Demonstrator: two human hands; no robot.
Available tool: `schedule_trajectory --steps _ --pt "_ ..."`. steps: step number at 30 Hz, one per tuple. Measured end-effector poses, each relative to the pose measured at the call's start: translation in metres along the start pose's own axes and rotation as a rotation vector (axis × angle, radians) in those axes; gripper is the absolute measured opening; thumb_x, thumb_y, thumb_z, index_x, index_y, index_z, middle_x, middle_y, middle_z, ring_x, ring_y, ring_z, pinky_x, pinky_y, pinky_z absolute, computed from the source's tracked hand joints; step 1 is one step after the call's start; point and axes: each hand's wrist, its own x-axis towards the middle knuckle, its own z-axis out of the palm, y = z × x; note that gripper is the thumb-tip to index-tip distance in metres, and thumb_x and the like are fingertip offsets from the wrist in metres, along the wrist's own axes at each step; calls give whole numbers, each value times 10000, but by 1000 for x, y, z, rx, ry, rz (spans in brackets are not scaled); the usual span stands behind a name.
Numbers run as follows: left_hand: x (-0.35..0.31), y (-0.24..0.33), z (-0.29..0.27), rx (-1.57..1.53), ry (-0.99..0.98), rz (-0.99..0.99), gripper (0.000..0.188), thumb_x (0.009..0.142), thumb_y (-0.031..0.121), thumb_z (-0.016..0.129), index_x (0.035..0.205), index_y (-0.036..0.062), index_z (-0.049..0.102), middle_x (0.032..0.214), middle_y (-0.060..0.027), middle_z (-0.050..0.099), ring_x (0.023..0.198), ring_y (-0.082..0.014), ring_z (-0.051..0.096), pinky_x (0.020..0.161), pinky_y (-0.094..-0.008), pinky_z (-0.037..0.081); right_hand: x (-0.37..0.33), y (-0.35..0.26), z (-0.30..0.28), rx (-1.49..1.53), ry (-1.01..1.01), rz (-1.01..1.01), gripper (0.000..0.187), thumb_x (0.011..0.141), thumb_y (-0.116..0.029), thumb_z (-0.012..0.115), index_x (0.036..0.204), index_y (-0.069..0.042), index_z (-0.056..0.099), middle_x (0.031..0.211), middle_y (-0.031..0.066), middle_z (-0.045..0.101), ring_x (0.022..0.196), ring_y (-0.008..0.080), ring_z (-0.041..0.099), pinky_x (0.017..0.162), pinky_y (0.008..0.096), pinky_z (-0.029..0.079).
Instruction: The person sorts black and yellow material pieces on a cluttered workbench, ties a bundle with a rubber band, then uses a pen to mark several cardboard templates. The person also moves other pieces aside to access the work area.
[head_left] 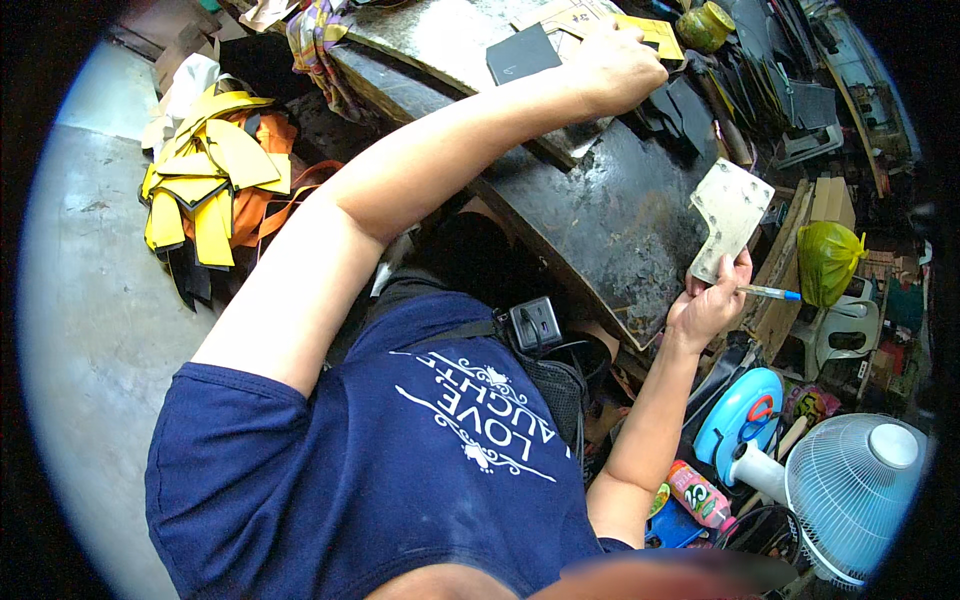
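Note:
My left hand (625, 70) reaches across to the far side of the worktable, fingers curled down onto a flat yellow piece (660, 36). Just left of it lies a dark grey cut piece (522, 55) on a pale board (425, 32). Nearer and to the right, my right hand (706, 308) grips a pale, roughly L-shaped flat template (733, 210) with small dark marks, raised above the table's edge. A pen (768, 292) with a blue end also sticks out from between those fingers.
The dark, scuffed worktable (625, 215) runs diagonally before me. Yellow and orange pieces (220, 175) are heaped at left. Dark sheets (760, 70) and a yellow-green jar (705, 27) stand at far right. A fan (855, 490), pink-labelled bottle (700, 495) and green-yellow bag (828, 262) sit at right.

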Motion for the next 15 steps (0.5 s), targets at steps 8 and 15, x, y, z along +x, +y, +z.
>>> schedule_trajectory --steps 8,15 --pt "-13 10 -3 -64 147 25 231 701 318 733 894 192 740 974 17 663 1034 -220 575 833 -454 458 0 -2 1 30 20 -37 268 928 -103 495 1180 -24 543 931 54 649 627 62 564 448 174 378" --pt "-18 16 -15 -96 23 136 288 750 212 625 1022 127 671 1042 -62 635 1051 -276 569 917 -456 423 1 0 -1 52 27 -36 266 928 -129 503 1177 -43 539 927 47 644 609 64 539 437 181 358"
